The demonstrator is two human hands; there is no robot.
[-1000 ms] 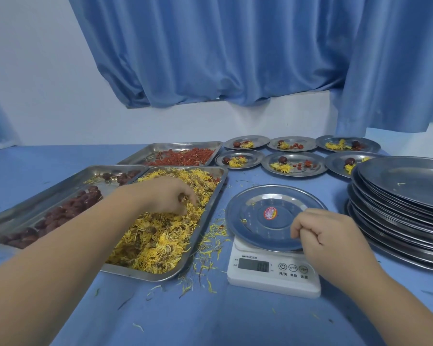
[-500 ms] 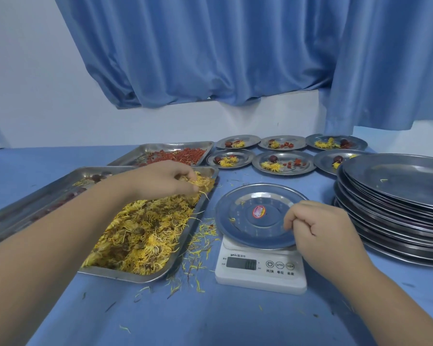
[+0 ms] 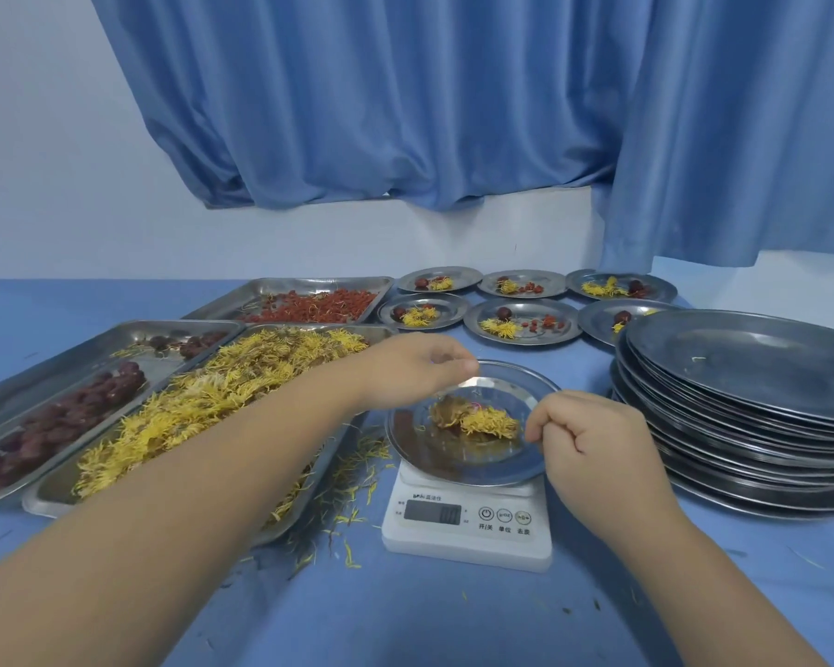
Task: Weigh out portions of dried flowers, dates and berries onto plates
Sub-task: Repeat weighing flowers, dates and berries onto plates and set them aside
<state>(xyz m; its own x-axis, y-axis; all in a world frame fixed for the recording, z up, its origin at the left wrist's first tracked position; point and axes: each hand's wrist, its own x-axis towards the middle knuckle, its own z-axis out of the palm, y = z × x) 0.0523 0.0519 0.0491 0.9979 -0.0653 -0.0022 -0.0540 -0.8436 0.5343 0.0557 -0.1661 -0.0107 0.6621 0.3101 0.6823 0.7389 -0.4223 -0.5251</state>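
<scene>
A blue curtain point(image 3: 453, 113) hangs across the back, well beyond both hands, and a blue-covered worktop point(image 3: 405, 618) lies under them. Just right of the right hand point(image 3: 593, 440) stands a tall stack of steel plates point(image 3: 752, 426). Under the left forearm lies a long steel tray point(image 3: 54, 493) heaped with yellow dried flowers point(image 3: 213, 406). Farther left of that arm is a second tray point(image 3: 68, 363) of dark red dates point(image 3: 68, 411), and beyond the left hand point(image 3: 415, 373) a third tray point(image 3: 270, 288) holds red berries point(image 3: 319, 305). Six filled plates point(image 3: 564, 324) sit in two rows beyond both hands, each with a little pile on it. Between the hands and nearer the person is a white kitchen scale point(image 3: 468, 531); its digits are too blurred to read. On it rests a small plate point(image 3: 453, 459). The right hand is curled, its thumb and forefinger closed on that plate's right rim. The left hand hovers over the plate's far left edge, fingers bent downward and blurred, so whether they pinch anything cannot be told. Below it, in the middle of the plate, lies a clump of flowers point(image 3: 487, 421). Loose petals point(image 3: 352, 474) are scattered on the worktop under the left forearm, beside the scale.
</scene>
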